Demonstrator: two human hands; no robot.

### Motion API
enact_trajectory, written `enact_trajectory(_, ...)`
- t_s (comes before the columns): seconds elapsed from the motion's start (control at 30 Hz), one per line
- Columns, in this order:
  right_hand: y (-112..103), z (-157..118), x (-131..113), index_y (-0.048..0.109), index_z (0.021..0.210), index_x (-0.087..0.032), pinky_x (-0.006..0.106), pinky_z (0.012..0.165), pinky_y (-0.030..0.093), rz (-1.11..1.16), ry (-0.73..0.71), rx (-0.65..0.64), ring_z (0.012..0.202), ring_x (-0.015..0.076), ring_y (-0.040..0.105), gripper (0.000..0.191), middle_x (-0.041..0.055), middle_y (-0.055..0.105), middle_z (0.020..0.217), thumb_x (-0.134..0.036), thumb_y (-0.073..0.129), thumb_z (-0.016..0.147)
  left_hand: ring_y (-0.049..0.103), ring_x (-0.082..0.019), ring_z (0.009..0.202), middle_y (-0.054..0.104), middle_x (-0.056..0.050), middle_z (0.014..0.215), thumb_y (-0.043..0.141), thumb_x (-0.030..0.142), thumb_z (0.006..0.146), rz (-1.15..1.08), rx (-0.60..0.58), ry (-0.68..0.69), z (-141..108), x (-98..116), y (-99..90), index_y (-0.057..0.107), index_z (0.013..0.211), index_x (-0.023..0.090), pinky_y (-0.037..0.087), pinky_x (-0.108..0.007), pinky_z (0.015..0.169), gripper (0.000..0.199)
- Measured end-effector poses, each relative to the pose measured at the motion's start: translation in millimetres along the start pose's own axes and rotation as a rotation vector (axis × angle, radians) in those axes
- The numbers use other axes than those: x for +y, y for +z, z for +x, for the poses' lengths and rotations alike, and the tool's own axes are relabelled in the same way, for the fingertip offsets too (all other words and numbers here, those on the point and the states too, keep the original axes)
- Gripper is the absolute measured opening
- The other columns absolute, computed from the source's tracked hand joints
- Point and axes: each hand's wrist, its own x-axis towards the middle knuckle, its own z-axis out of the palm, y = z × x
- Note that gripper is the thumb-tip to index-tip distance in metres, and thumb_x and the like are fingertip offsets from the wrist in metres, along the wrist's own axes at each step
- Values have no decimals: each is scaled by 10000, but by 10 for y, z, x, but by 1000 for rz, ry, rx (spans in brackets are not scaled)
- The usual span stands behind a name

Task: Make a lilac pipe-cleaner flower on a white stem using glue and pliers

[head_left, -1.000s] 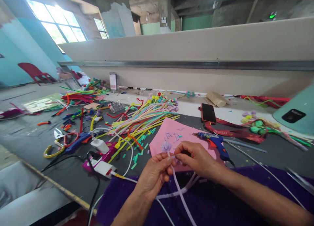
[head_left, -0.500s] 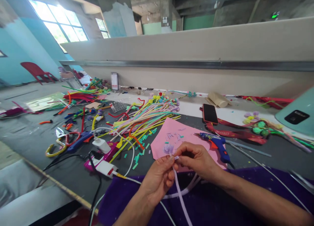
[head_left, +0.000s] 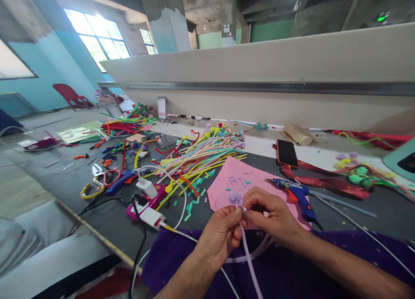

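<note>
My left hand (head_left: 220, 234) is closed in a pinch on a lilac pipe-cleaner flower (head_left: 235, 198), just below its fluffy head. Its long fuzzy stem (head_left: 249, 258) hangs down over purple cloth. Against the left fingertips, my right hand (head_left: 274, 210) pinches a small pale lilac piece (head_left: 244, 209) at the stem; the fingers partly hide it. Both hands are above a pink sheet (head_left: 218, 187) strewn with short lilac and green snippets (head_left: 238, 181). Beside the right hand, a blue glue gun (head_left: 300, 197) rests partly on the sheet.
A pile of coloured pipe cleaners (head_left: 201, 154) lies beyond the sheet. To the left are pliers (head_left: 97, 173), another blue glue gun (head_left: 118, 182) and a magenta power strip (head_left: 158, 199) with cables. A phone (head_left: 287, 153) and red ribbon (head_left: 327, 183) lie at right. Purple cloth (head_left: 181, 264) covers the near edge.
The view has turned slightly left, so everything sits further right. My right fingertips have brought the small lilac piece closer against the stem by the left thumb.
</note>
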Motion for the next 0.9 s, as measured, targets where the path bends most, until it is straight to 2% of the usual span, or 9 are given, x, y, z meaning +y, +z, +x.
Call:
enact_trajectory(0.13, -68, -42, -91, 530, 716, -183, 219, 513, 363, -237, 42, -24, 554, 108, 474, 98, -21, 526, 628, -92, 501, 739, 450, -9, 296, 606, 14, 518, 682, 214, 684, 8, 14, 17, -12, 2, -4, 581, 611, 100, 355, -88, 273, 169)
enact_trajectory(0.23, -75, -67, -115, 544, 727, -187, 224, 513, 354, -372, -29, -62, 562, 109, 484, 96, -16, 535, 641, -101, 504, 746, 449, -17, 288, 601, 3, 499, 673, 229, 689, 34, -10, 24, -16, -13, -18, 588, 598, 95, 353, -95, 268, 183)
enact_trajectory(0.33, -39, -88, -101, 556, 739, -195, 222, 503, 360, -405, -43, -105, 558, 108, 503, 80, -10, 555, 651, -145, 506, 776, 467, -33, 298, 617, -17, 524, 679, 217, 670, 48, -51, 60, -17, -38, -28, 608, 620, 90, 356, -110, 265, 154)
enact_trajectory(0.47, -9, -111, -57, 547, 730, -205, 229, 497, 372, -430, 7, -124, 552, 116, 517, 84, -6, 565, 643, -178, 500, 794, 455, -45, 282, 568, -11, 443, 637, 247, 706, 115, -116, 93, -39, -50, -19, 627, 604, 69, 358, -124, 272, 206)
enact_trajectory(0.6, -11, -127, -27, 545, 732, -210, 234, 495, 368, -460, 10, -131, 544, 118, 513, 76, -7, 563, 639, -184, 504, 791, 478, -55, 311, 593, -18, 471, 656, 262, 689, 156, -88, 134, -83, -49, 2, 634, 634, 85, 373, -132, 297, 187)
enact_trajectory(0.73, -6, -123, -32, 549, 711, -204, 235, 498, 358, -393, 74, -133, 546, 122, 500, 80, -5, 562, 628, -187, 513, 781, 470, -61, 302, 562, -6, 429, 657, 308, 689, 188, -91, 141, -98, -54, 6, 629, 615, 87, 377, -143, 300, 235)
enact_trajectory(0.9, -21, -67, -60, 545, 670, -184, 217, 521, 362, -71, 249, -171, 580, 117, 481, 142, -13, 546, 623, -260, 539, 789, 426, -44, 265, 562, 1, 440, 668, 279, 675, 145, -98, 129, -83, -40, -8, 614, 591, 90, 368, -146, 276, 214)
